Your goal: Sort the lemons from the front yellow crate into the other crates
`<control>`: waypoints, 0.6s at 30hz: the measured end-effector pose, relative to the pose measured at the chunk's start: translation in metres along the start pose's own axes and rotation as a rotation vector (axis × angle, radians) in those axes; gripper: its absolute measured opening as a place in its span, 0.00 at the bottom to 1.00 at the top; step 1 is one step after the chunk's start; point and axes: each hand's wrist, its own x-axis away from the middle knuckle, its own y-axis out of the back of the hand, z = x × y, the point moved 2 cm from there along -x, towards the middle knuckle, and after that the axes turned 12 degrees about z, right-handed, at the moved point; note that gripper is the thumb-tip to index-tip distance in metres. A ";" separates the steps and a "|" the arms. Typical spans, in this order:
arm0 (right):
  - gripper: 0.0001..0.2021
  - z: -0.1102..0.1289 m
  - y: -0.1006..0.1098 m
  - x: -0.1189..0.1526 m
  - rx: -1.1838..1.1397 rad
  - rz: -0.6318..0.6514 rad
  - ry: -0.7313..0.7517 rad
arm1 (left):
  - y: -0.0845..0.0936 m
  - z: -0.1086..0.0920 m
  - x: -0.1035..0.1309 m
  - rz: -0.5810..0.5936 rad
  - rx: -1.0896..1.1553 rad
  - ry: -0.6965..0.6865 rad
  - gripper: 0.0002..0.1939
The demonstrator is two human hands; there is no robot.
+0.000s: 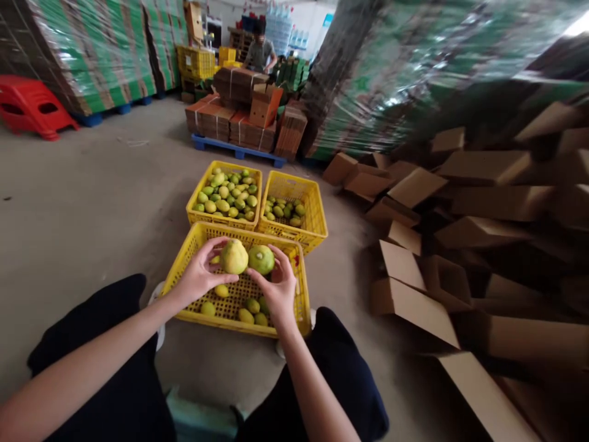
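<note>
Between the thumb and fingers of my left hand (201, 273) is a yellow lemon (234, 256) with a bumpy skin. My right hand (280, 283) grips a greener lemon (261, 259), its stem end facing me. Both fruits are held side by side above the near yellow crate (181, 264). Inside that crate lie several loose lemons (246, 315), some partly hidden by my hands. Behind it, the back left crate (190, 210) is heaped with green and yellow lemons. The back right crate (315, 212) holds a lower layer of them.
Open cardboard boxes (418, 307) are piled along the right. Bundled flat cartons (209, 120) sit on a blue pallet (239, 150) ahead, with a person (261, 54) behind them. A red stool (34, 107) stands at the left, near wrapped stacks (101, 49).
</note>
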 end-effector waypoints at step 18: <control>0.15 0.005 0.001 -0.007 -0.471 0.051 -0.287 | 0.002 -0.019 -0.004 0.173 0.463 0.240 0.31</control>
